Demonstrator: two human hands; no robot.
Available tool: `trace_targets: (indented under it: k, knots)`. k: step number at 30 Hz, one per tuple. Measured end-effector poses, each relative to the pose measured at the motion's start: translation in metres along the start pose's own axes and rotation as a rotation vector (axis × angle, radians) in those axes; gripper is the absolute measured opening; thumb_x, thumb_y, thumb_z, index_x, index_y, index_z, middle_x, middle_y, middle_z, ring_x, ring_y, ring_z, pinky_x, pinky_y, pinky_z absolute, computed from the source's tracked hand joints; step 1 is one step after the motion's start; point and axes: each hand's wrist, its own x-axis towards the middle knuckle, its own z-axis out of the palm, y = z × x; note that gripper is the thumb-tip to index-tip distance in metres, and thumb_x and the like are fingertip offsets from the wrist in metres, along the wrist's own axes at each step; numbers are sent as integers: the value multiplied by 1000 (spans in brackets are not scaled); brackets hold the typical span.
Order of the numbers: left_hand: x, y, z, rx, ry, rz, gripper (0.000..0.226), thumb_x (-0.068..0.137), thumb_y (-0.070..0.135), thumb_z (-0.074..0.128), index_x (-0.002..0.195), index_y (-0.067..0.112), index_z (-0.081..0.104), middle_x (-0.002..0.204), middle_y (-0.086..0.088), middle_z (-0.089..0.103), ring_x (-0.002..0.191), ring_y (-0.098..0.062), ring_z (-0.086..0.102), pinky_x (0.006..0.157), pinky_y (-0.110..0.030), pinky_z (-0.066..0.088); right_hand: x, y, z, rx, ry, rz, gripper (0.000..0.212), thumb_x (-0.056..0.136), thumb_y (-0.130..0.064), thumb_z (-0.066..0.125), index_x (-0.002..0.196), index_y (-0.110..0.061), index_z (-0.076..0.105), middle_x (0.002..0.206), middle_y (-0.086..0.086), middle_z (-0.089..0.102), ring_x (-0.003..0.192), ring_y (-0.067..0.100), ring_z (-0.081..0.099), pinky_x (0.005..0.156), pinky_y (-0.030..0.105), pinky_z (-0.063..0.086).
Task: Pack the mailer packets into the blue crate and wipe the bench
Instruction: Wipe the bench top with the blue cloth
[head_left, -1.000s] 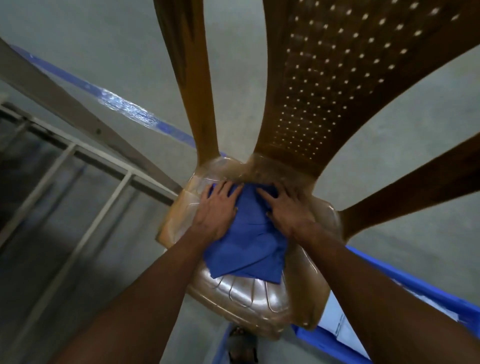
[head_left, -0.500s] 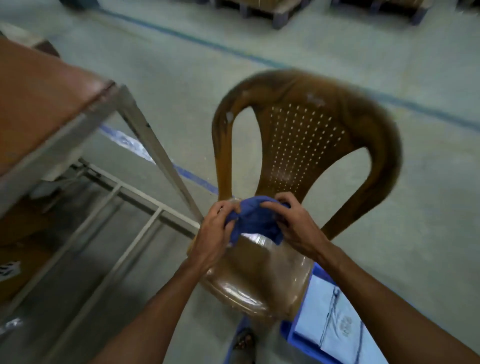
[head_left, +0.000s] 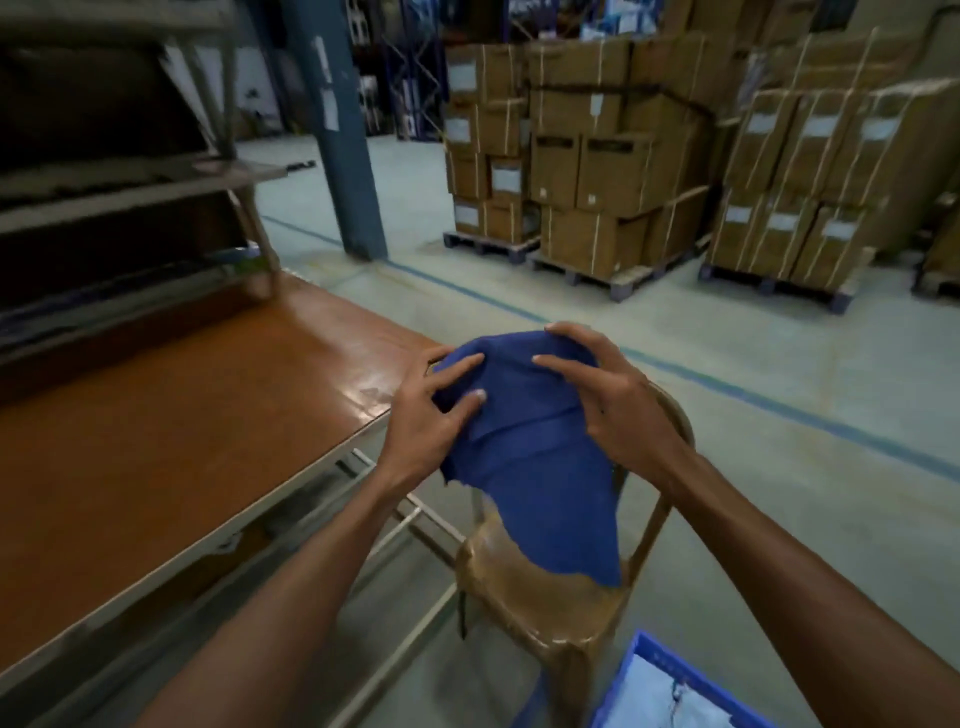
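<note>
The left hand (head_left: 421, 415) and right hand (head_left: 618, 410) hold a blue cloth (head_left: 540, 467) up over a brown chair (head_left: 540, 597). Their fingers curl round the cloth and grip it. The tabletop (head_left: 182, 415) is on the left. The crate (head_left: 649, 643), bottom right, holds packets (head_left: 654, 696).
</note>
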Motion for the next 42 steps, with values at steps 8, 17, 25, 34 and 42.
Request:
trace_targets:
  k: [8, 17, 25, 34, 42]
  knots:
    - [-75, 52, -170, 286, 185, -31, 35, 72, 21, 86, 106, 26, 77, 120, 4, 57, 106, -4, 52, 91, -4, 34, 34, -132, 33, 106, -53, -228, 56, 80, 6, 72, 133, -3, 57, 141, 15, 42, 136, 25, 40, 114, 30, 33]
    - [-242, 34, -389, 561, 489, -71, 29, 83, 8, 76, 111, 15, 75, 120, 1, 61, 104, -7, 57, 89, -9, 40, 65, -369, 186, 275, -65, -432, 52, 80, 4, 42, 122, -10, 68, 136, 19, 51, 122, 31, 49, 109, 24, 32]
    - [-382, 4, -565, 640, 467, -274, 65, 70, 29, 81, 130, 13, 62, 133, 0, 41, 119, -1, 40, 97, 0, 27, 77, -577, 311, 508, -201, -500, 36, 86, 1, 55, 119, -7, 69, 130, 9, 62, 117, 28, 60, 100, 45, 48]
    - [-456, -47, -676, 838, 555, -351, 32, 80, 1, 77, 112, 7, 74, 125, -2, 51, 108, 5, 43, 93, 1, 29, 83, -678, 439, 552, -368, -566, 41, 86, 8, 58, 126, -2, 63, 136, 15, 55, 123, 30, 55, 107, 24, 37]
    - [-439, -153, -759, 854, 594, -546, 35, 89, 7, 70, 123, 2, 65, 130, -6, 50, 107, 9, 39, 97, -1, 28, 137, -724, 587, 717, -435, -478, 32, 93, -4, 47, 115, 0, 69, 130, 21, 58, 115, 36, 59, 101, 20, 36]
